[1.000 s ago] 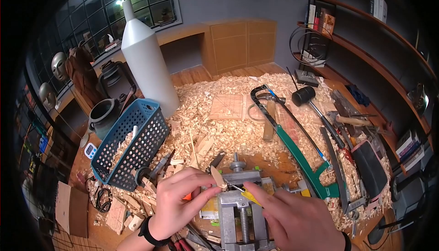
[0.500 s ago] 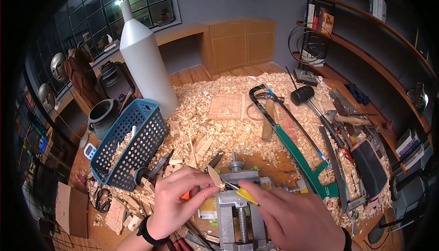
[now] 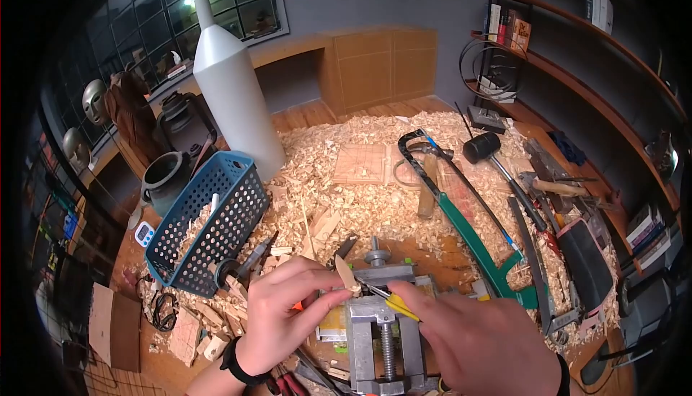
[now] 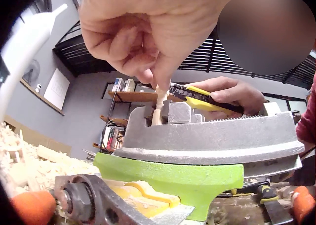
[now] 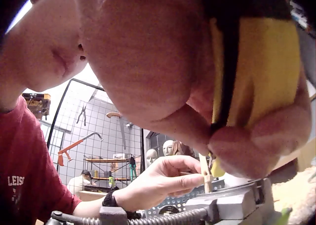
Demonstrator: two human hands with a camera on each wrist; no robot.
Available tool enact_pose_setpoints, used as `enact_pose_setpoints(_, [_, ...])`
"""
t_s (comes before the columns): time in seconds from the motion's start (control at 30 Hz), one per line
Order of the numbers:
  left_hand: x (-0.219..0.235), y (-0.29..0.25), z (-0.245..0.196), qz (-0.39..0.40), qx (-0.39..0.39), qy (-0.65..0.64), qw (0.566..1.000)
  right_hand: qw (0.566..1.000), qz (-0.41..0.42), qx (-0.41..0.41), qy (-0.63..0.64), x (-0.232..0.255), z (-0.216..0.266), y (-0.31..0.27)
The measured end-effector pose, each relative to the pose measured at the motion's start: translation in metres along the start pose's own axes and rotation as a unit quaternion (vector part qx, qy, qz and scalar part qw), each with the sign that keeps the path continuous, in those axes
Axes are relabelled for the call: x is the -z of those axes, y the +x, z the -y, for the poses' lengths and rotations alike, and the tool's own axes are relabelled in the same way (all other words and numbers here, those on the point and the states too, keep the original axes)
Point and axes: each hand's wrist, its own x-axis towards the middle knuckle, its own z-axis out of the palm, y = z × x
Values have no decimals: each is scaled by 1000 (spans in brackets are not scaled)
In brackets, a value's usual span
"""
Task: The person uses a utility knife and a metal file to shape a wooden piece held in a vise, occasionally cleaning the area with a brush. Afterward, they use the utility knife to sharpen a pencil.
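Pinches a wooden piece (image 3: 346,274) at the vise (image 3: 362,349) with the left hand (image 3: 288,298); grips a yellow knife (image 3: 401,307) beside it in the right hand (image 3: 476,331). Faces a table (image 3: 447,257) strewn with shavings (image 3: 360,205), plus grey walls (image 3: 441,3) and bookshelves (image 3: 577,87).

Red shirt (image 5: 30,158), pale lettering (image 5: 15,181) perhaps "LEIS", black wristbands (image 3: 232,367)

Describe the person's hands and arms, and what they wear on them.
The left hand and right hand are gloveless. A black band circles the left wrist; a second dark band is on the right. The left forearm is bare up to the sleeve of a red shirt, which has pale lettering, partly readable as "LEIS".
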Motion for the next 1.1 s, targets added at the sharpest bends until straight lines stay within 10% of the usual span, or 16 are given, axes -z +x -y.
enact_pose_setpoints(0.43, [1,1,0,-5,5,25,1000,998,-19,60,-30,11,-9,1])
enact_pose_setpoints(0.6, [-1,-1,0,-13,-4,24,1000,995,-48,-35,-78,14,0,-5])
enact_pose_setpoints(0.8, [-2,-4,2,26,51,9,998,996,13,-77,39,-8,-22,-3])
enact_pose_setpoints(0.9, [-2,-5,-6,40,32,48,998,973,-223,-11,67,-26,-51,2])
enact_pose_setpoints(1.1, [2,-47,-43,143,60,80,985,962,-130,-23,240,-46,-44,10])
